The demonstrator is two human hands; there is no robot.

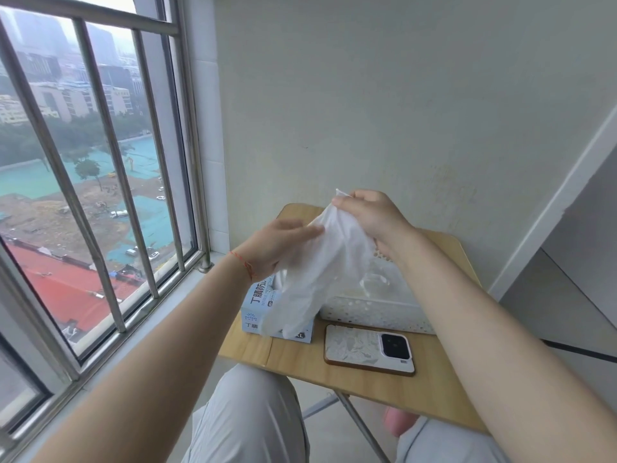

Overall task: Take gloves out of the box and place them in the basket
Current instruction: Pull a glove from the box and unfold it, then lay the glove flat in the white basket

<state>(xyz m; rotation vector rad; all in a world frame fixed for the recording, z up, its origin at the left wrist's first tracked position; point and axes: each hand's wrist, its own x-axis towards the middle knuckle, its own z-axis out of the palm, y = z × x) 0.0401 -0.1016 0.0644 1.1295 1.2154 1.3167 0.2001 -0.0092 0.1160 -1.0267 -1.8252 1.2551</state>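
Glove in grip: translucent white. Box below grip: pale blue w/ darker blue print. Basket below-right of grip: white, small-hole pattern. Phone nearer person than grip: white marbled case, black cam block. Table: light wood grain. Left wrist: red string.

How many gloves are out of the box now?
1: a thin white glove held up between left hand and right hand. The white perforated basket is partly hidden, possibly holding more.
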